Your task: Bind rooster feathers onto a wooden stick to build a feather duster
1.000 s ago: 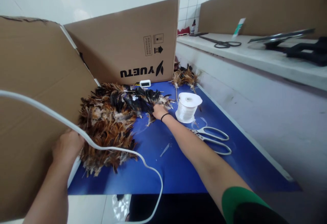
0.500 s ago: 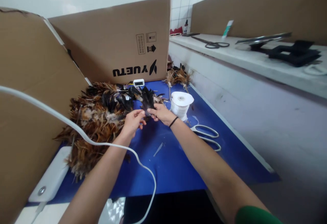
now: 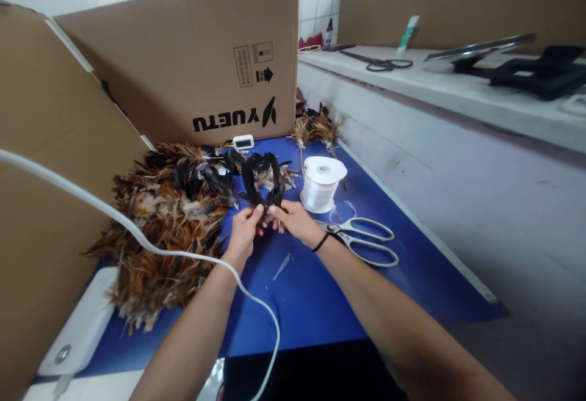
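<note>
Blue tabletop [image 3: 311,303] | spool [image 3: 326,172]: white windings [image 3: 318,196] | left hand [image 3: 245,228], right hand [image 3: 295,220]: pinching black feathers [image 3: 276,178]

Black feathers [image 3: 276,180] have parted above left grip [image 3: 245,229] and right grip [image 3: 296,219]

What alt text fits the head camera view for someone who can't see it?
A person's left hand and right hand hold black feathers over a blue table. Brown feathers are heaped at left; a white spool and scissors are at right, cardboard behind.
</note>
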A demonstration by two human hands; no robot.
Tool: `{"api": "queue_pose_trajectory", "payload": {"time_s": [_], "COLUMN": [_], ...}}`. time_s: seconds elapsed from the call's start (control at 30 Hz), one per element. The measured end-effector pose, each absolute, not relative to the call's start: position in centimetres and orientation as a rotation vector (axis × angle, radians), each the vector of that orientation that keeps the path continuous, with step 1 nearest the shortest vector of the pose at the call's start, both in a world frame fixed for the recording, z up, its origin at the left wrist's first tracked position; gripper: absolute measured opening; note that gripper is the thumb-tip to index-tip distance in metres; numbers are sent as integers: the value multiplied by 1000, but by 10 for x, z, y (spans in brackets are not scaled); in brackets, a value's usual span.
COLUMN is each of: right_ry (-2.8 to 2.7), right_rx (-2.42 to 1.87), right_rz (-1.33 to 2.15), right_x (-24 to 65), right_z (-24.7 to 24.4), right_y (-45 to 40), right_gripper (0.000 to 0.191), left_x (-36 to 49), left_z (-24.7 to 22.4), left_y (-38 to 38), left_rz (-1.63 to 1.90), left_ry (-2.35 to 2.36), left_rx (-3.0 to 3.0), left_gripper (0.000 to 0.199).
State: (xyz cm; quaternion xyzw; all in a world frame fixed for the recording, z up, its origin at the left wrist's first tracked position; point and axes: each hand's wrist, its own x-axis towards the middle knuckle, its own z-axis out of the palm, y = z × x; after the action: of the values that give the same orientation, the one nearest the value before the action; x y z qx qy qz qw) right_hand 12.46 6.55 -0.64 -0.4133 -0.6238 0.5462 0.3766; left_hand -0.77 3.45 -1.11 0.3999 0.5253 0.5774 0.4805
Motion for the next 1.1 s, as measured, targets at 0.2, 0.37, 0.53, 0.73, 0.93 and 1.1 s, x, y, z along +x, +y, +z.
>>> {"api": "queue_pose_trajectory", "payload": {"time_s": [0.2,0.37,0.53,0.73,0.93,1.1], "right_ry": [-1472,-1330,-1348,-1566,-1642,-1553], "right_rx": [-1065,-1045,-1073,-1013,-1065,-1042], "right_rz": [1358,1420,1379,1068,885,1119], "right_x": [127,128,132,135,139,136], "right_z": [-8,-2,0,-12,-10,-11], "right_y": [71,71,72,80,81,80], "right_gripper": [20,10,20,22,37,29], "left_x": [-11,-9,-10,-9,-8,-8], "left_z": [-16,-16,-16,-15,-17,-19], "left_y": [38,38,38,36,37,38], "left_rz": [1372,1375,1403,1398,1380,1376], "left_ry": [1295,1155,1117,1109,1031,1014], "left_rx": [1058,1100,1078,1022,1028,993], "left_gripper": [38,35,36,42,44,51]}}
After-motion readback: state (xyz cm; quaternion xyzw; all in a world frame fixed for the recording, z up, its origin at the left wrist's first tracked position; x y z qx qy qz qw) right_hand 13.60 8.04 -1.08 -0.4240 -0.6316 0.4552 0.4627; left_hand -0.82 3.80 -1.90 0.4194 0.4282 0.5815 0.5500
